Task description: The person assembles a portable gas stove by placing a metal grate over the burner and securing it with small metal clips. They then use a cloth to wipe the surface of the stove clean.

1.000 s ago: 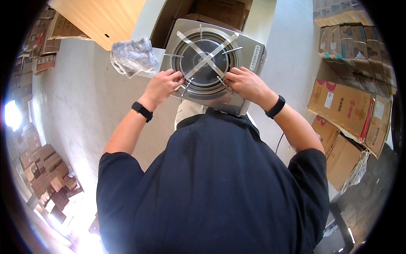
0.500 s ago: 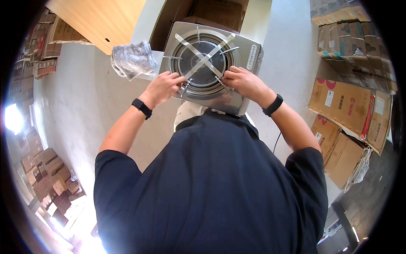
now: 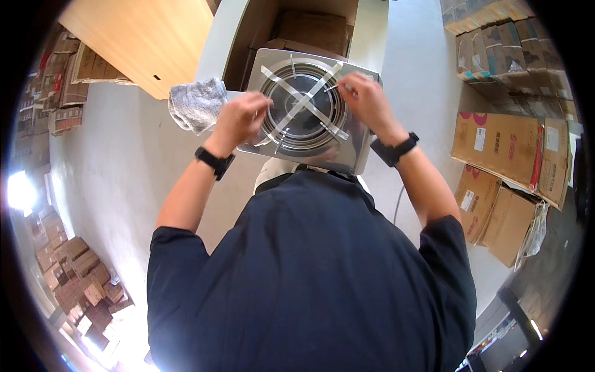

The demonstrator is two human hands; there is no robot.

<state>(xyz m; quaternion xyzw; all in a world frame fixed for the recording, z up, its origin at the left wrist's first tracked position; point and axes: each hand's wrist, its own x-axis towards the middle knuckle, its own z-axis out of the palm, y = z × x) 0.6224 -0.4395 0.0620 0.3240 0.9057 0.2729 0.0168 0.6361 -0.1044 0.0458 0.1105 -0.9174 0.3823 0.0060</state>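
In front of me sits a square stainless-steel stove (image 3: 354, 139) with a round ringed centre, tilted slightly in view. Two pale strips of tape (image 3: 300, 99) cross its centre in an X. Thin metal pan-support prongs stand around the ring, among them one at the top (image 3: 293, 66) and one at the lower left (image 3: 282, 140). My left hand (image 3: 240, 121) hovers at the ring's left edge, its curled fingers blurred, hiding what lies beneath. At the upper right, my right hand (image 3: 367, 102) has its fingertips closed at the outer end of another prong (image 3: 330, 88).
A grey cloth (image 3: 197, 105) lies left of the stove, beside a light wooden panel (image 3: 139, 34). Behind the stove is an open cabinet or box (image 3: 310, 31) holding cardboard. Cartons (image 3: 499, 149) stand at the right, and more boxes (image 3: 80, 266) are heaped at the lower left.
Both hands have left the lower part of the ring and moved up along its sides, the left to the left edge, the right to the upper-right prong. The stove appears slightly lower in view.
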